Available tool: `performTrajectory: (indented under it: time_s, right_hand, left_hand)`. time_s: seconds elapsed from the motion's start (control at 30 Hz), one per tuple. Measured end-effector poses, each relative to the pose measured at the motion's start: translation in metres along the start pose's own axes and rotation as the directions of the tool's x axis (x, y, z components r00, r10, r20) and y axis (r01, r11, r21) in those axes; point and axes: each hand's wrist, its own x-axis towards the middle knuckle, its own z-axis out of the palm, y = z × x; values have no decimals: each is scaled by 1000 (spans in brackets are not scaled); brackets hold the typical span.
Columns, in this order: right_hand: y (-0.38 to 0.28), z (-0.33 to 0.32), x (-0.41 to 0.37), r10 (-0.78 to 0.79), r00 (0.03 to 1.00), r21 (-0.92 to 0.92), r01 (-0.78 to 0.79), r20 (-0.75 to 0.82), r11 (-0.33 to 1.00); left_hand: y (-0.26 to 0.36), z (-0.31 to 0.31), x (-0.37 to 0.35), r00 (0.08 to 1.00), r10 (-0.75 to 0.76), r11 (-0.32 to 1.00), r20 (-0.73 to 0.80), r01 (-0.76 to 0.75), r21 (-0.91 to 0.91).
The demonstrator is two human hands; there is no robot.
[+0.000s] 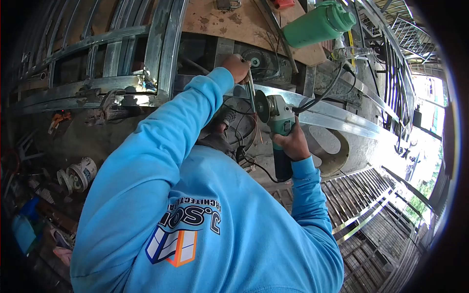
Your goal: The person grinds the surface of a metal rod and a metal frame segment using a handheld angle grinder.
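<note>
My right hand (294,142) is wrapped round the green body of an angle grinder (282,120). The grinder's disc (262,106) faces left, with its edge right beside a narrow metal bar (251,90). My left hand (236,69) grips the upper end of that bar, fingers closed, and the bar points down toward me. A thin orange streak, like sparks, shows just below the bar's lower end. Behind my hands runs a long shiny metal tube (337,115). A dark round disc (255,62) lies just beyond my left hand.
A green bottle (312,25) lies on a wooden board (229,22), near a padlock (228,4). Black cables loop beside the grinder and below it. Metal frames (161,44) stand at left, and barred panels (361,195) at right. A white bucket (80,173) is at lower left.
</note>
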Motion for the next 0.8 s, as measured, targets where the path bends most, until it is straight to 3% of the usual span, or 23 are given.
performTrajectory:
  time_s: [0.37,0.63,0.8]
  right_hand:
    - [-8,1,3,-2,1000,46,1,27,999]
    - [-17,-1,7,-7,1000,-18,7,21,1000]
    - [-11,0,8,-8,1000,32,7,20,999]
  left_hand:
    - [-3,1,4,1000,18,999,-7,-17,47]
    - [-1,2,1,1000,-6,999,-6,6,-39]
    - [-3,2,3,1000,-5,999,3,5,-54]
